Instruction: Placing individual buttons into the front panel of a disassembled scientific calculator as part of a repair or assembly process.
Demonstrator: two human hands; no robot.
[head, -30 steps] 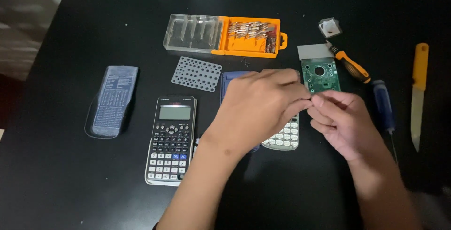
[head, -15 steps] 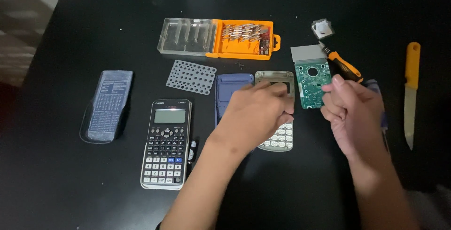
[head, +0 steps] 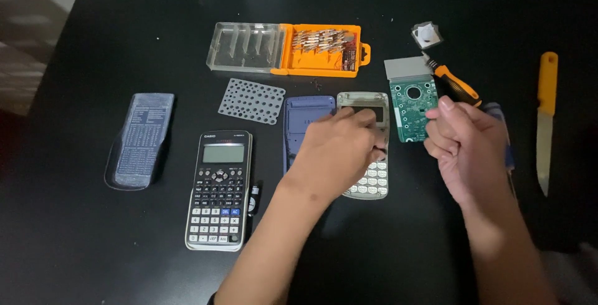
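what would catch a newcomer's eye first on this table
Probably the two hands mid-table: the left hand rests on the opened grey calculator front, while the right hand hangs closed just above the table beside the green circuit board. Next, the bright orange bit case lying open at the back, and the whole black calculator at front left.

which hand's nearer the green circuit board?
Right. The right hand is closed just right of the green circuit board, level with its lower edge; the left hand rests on the grey calculator front beside it.
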